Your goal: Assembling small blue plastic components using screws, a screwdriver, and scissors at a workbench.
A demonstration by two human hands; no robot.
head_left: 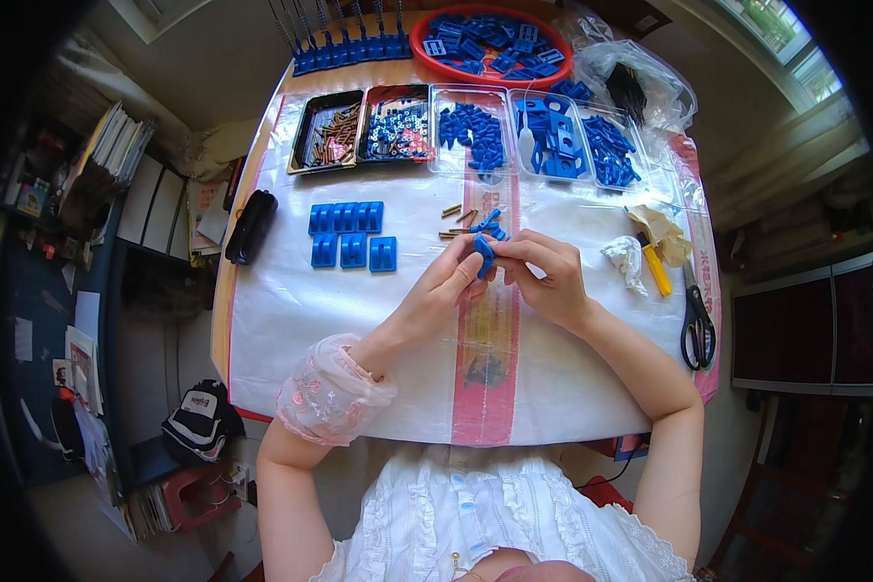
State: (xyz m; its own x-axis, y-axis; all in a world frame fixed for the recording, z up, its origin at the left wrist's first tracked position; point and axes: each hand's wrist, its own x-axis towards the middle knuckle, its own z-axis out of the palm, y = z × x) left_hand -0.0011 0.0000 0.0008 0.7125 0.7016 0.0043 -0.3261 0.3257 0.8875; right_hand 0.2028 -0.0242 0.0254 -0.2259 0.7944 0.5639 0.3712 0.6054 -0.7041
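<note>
- Pinching one blue part (pixel 484 254) between my left hand (pixel 435 296) and right hand (pixel 550 274), fingers closed on it.
- Brass pins (pixel 455 222) lie just beyond on the counter (pixel 291 301).

Blue plastic part (pixel 484 254), red bowl (pixel 427 48), yellow-handled cutter (pixel 657 271), white sheet (pixel 291 291) with pink stripe.

A wooden table (pixel 225 281) under a white plastic sheet (pixel 301 310) fills the centre. Bright windows (pixel 795 48) sit at two o'clock, a cluttered bookshelf (pixel 116 184) at nine, and a dark cabinet (pixel 805 330) at three.
</note>
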